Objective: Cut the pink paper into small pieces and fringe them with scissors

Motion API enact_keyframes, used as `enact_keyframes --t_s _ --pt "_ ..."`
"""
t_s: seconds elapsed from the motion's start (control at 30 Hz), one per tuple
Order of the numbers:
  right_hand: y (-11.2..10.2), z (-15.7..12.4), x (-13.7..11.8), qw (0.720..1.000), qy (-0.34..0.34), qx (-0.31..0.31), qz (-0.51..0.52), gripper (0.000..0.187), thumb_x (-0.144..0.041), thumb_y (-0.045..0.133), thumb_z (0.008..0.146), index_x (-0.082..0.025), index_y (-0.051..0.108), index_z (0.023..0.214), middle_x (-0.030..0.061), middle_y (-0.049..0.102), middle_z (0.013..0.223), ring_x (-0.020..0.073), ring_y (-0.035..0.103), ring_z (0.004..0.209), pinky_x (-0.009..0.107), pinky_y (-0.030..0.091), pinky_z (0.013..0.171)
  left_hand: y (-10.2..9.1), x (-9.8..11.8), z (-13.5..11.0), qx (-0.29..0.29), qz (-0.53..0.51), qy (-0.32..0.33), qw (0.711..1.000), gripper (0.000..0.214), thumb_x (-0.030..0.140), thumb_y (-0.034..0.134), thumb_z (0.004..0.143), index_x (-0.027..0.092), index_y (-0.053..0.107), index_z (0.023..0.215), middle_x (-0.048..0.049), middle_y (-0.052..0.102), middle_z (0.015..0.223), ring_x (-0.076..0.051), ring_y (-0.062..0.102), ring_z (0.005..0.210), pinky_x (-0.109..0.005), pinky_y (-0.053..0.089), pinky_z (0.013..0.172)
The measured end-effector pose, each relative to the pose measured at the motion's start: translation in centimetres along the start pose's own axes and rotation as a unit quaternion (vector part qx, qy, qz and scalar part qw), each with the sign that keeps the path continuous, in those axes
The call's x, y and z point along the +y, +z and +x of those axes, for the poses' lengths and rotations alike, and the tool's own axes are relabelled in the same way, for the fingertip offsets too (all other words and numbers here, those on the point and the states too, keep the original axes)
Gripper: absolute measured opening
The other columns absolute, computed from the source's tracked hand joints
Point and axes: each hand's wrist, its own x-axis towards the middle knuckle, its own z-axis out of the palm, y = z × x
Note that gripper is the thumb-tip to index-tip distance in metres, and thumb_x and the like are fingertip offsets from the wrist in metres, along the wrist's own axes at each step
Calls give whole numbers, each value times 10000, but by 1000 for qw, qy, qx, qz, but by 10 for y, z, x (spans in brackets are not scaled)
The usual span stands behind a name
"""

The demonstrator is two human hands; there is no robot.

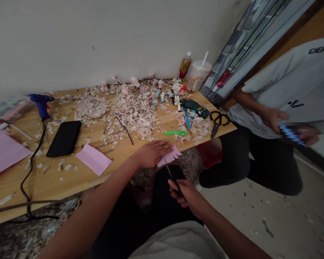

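Note:
My left hand (154, 153) lies flat with its fingers stretched out over a small piece of pink paper (173, 155) at the table's front edge. Several short slits run along the paper's right side, making a fringe. Black-handled scissors (176, 185) are gripped in my right hand (187, 196), below the paper. Their blades point up and touch the paper's lower edge; whether they are closed I cannot tell. Just behind my left fingers lies a pair of green scissors (175, 133). Another piece of pink paper (94, 159) rests to the left.
Paper scraps (135, 118) cover much of the wooden table. A black phone (64, 138), a blue glue gun (41, 106) with its cord and black scissors (218, 122) lie there too. A bottle (185, 67) and cup (199, 75) stand behind. To the right sits a person (294, 93).

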Motion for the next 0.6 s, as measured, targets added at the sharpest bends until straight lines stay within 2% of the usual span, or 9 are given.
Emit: enact_keyframes --t_s 0.6 --pt "-2 -1 0 1000 0 17 -26 596 -732 663 634 -169 483 717 -56 457 579 4 225 406 216 52 429 5 -2 1 -8 28 0 1000 569 254 350 969 231 246 1528 4 256 1599 -172 130 1492 -362 127 1206"
